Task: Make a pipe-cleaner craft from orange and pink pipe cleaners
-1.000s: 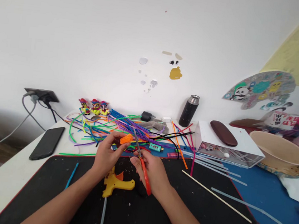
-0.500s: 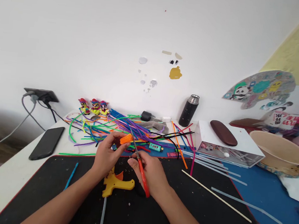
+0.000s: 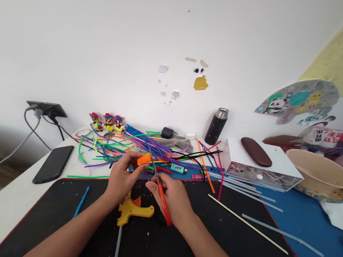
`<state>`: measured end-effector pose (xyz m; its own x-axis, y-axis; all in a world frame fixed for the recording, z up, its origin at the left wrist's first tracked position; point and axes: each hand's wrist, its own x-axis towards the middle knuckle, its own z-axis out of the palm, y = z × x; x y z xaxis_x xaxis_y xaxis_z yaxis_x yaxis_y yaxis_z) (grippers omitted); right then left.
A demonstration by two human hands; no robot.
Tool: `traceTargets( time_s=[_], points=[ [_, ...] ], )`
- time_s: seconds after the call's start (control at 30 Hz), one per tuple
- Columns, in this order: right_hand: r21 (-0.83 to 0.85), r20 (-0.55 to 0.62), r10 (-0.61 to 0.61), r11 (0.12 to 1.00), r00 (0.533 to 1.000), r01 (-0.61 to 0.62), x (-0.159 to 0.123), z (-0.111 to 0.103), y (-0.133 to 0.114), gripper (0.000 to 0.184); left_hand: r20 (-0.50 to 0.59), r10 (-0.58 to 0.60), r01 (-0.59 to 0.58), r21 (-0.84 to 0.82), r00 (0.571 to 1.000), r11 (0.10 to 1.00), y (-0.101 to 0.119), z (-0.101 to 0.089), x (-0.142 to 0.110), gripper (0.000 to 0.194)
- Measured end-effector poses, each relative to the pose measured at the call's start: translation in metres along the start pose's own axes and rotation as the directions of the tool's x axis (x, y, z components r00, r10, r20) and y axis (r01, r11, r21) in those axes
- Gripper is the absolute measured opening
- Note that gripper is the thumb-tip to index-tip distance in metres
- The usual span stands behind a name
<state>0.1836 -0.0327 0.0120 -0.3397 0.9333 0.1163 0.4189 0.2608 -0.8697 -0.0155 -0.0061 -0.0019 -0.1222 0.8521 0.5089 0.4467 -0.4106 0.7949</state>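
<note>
Between the thumb and fingers of my left hand (image 3: 123, 172) is pinched a small orange fuzzy piece (image 3: 144, 159), which looks like bent pipe cleaner. My right hand (image 3: 176, 197) is closed around the red-orange handles of a pair of scissors (image 3: 164, 202). Their blades point up and to the left, right beside the orange piece; whether they touch it I cannot tell. Below my hands a yellow glue gun (image 3: 135, 211) lies on the black mat (image 3: 169, 252), with a clear glue stick (image 3: 117, 246) running from its back end.
Colourful pipe cleaners (image 3: 151, 142) lie heaped behind my hands. A black phone (image 3: 53, 164) is at left, small figures (image 3: 108, 122) behind it. A black flask (image 3: 216, 127), a white box (image 3: 263, 163), a beige bowl (image 3: 321, 170), a wooden stick (image 3: 247, 223) and glue sticks (image 3: 283, 234) lie right.
The scissors have shifted slightly left, their blades coming nearer to the orange piece. My left hand stays nearly in place with its hold kept.
</note>
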Motion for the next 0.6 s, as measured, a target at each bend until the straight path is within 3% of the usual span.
traceTargets(
  time_s=[0.6],
  points=[
    [-0.082,-0.028,0.003,0.997,1.000,-0.006,-0.0002,0.0026,0.0004,0.032,-0.005,-0.006,0.006,0.005,1.000,1.000,0.0032,0.0016,-0.0011,0.020]
  ],
)
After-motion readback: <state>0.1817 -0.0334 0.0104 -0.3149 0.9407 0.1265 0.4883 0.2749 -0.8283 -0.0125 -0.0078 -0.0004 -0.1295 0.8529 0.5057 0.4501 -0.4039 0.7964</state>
